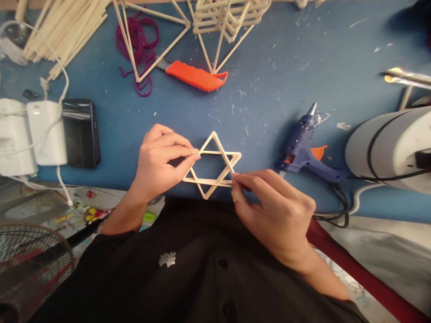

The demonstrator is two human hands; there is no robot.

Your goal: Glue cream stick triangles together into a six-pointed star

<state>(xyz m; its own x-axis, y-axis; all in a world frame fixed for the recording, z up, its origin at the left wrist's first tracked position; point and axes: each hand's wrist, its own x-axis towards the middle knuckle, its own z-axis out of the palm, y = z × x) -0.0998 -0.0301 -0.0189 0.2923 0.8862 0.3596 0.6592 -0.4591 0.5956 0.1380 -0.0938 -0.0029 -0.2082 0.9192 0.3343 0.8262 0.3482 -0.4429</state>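
Note:
A six-pointed star frame [210, 181] made of thin wooden sticks is held between my two hands near the table's front edge. My left hand [164, 157] pinches its upper left corner between thumb and fingertips. At the lower right corner, my right hand [272, 206] grips the sticks with thumb and forefinger, covering that tip. A strip like a plaster wraps my right thumb. Right of the star lies a blue glue gun [299, 148], its nozzle pointing away from me. Beyond the star rests an orange-handled knife [197, 76], its blade toward the left.
Wooden sticks [70, 31], purple yarn [139, 38], a stick triangle [164, 56] and a stick lattice [229, 18] lie at the back. Left are a black phone [81, 133] and white power strips [47, 134] with cables. A white cylinder [387, 148] stands right; a fan [33, 264] is lower left.

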